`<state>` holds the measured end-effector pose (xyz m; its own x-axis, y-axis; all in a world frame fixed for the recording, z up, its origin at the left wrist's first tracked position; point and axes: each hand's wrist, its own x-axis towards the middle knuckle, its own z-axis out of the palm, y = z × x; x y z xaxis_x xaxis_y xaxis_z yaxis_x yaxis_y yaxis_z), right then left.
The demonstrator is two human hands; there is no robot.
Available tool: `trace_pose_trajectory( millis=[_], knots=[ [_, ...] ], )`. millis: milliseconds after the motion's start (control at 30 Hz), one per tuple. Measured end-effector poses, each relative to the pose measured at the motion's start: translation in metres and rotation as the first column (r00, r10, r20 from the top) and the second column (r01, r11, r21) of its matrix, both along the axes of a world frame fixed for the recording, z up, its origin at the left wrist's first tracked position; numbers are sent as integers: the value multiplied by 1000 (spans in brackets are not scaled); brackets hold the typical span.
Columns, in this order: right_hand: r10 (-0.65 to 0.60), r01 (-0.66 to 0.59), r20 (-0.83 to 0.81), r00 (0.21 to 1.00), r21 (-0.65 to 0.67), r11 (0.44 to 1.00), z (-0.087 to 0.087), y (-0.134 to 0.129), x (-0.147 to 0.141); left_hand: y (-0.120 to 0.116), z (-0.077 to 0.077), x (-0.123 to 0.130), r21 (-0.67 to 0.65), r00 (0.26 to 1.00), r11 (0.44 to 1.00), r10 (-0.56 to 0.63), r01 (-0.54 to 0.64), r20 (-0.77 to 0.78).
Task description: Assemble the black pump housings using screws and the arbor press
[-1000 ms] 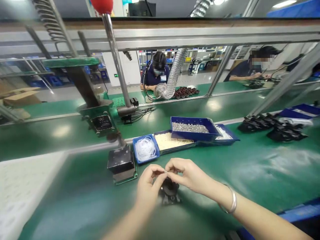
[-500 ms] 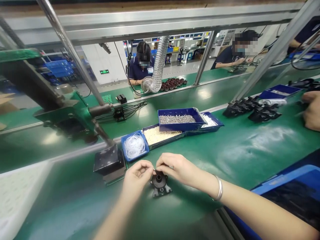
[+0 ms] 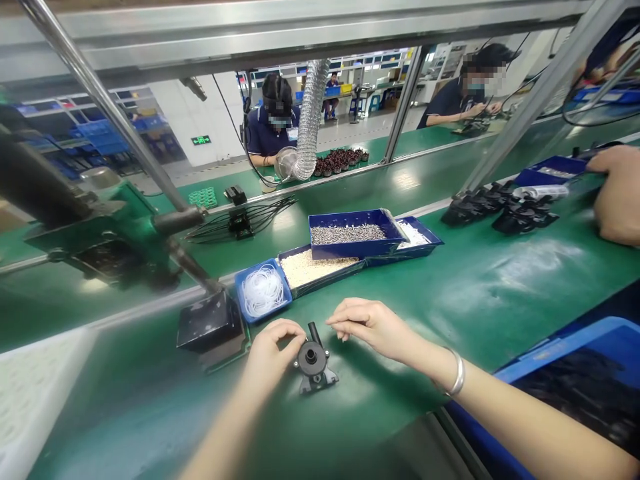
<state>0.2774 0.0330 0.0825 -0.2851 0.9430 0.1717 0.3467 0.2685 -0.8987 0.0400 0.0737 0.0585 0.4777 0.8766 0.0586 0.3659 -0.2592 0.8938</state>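
Observation:
A small black pump housing, with a round body, a raised centre port and a side spout, lies on the green bench. My left hand is at its upper left edge, thumb and forefinger pinched together. Whatever sits between those fingertips is too small to name. To the right of the spout, apart from the housing, my right hand hovers with its fingertips drawn together; anything in them is hidden. Light-coloured screw-like spots show on the housing's sides.
Beyond my hands stand blue trays: one with white rings, one with cream pieces, one with metal screws. A press is at the left. A blue bin of black parts is at the right. A co-worker's hand reaches in.
My right hand has moved right, away from the housing, uncovering its spout. My left hand stays beside the housing. The view has shifted slightly.

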Motion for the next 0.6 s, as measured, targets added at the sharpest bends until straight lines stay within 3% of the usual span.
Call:
trace_pose_trajectory(
  millis=[167,267,367,467,600],
  knots=[
    [-7,1,109,994,57,998,3,-14,-8,0,6,-2,58,996,996,-68,72,-65],
    [53,-76,181,982,123,989,-1,-25,-18,-4,3,-4,68,994,995,-66,72,-87],
    [132,-185,236,963,220,958,-11,-34,-30,-10,-5,-6,167,993,983,-64,80,-94],
    [112,-193,281,953,279,941,-22,-38,-38,-12,-17,-9,285,988,947,-130,149,-83],
    [77,-222,384,920,347,911,-24,-46,-43,-16,-25,-12,270,985,947,-165,174,-57]
  ],
)
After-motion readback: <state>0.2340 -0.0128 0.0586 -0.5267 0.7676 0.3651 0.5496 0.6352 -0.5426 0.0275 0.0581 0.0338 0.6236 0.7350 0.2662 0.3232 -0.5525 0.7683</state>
